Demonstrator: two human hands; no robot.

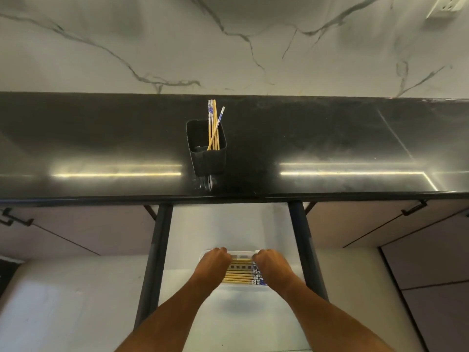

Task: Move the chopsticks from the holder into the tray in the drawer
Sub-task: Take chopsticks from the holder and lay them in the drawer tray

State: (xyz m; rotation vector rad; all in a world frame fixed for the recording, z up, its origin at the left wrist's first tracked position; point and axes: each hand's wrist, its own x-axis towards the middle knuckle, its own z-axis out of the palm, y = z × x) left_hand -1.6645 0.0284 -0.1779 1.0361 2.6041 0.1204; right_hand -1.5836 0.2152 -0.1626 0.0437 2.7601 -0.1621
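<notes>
A black rectangular holder (pixel 208 153) stands on the dark countertop with several yellow chopsticks (pixel 214 123) leaning in it, their blue-and-white ends up. Below, the drawer (pixel 228 224) is pulled out. A clear tray (pixel 243 288) lies in it with several chopsticks (pixel 239 275) laid side by side, patterned ends to the right. My left hand (pixel 214 262) and my right hand (pixel 270 262) are both down in the tray, fingers curled around the two ends of a chopstick pair (pixel 242 261) at the tray's far side.
The black countertop (pixel 330 148) runs across the view with a marble wall behind. Dark drawer rails (pixel 158 250) flank the open drawer. Closed cabinet fronts with black handles (pixel 413 208) sit on both sides. A wall outlet (pixel 446 5) is at the top right.
</notes>
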